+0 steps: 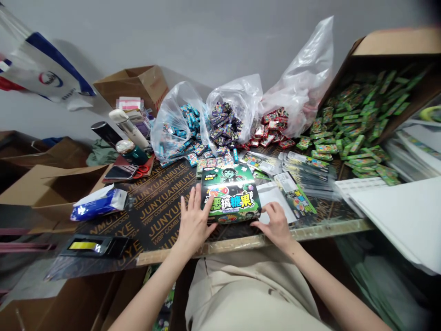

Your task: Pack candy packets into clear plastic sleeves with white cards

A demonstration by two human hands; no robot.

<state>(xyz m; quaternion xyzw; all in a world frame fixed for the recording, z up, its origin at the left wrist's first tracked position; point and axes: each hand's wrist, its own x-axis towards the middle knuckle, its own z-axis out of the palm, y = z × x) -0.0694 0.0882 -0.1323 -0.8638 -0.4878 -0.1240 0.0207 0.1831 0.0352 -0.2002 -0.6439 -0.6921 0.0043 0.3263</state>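
Green box (234,188) lies flat — left hand (195,225) spread on its left side, right hand (277,226) at its right corner, thumb and forefinger parted.

We rest our bare left hand (195,225) against the left side of a green-and-black printed cardboard box (232,195), our bare right hand (276,224) at its near right corner, before clear plastic bags (237,89) of small blue, purple and red packets (225,124).
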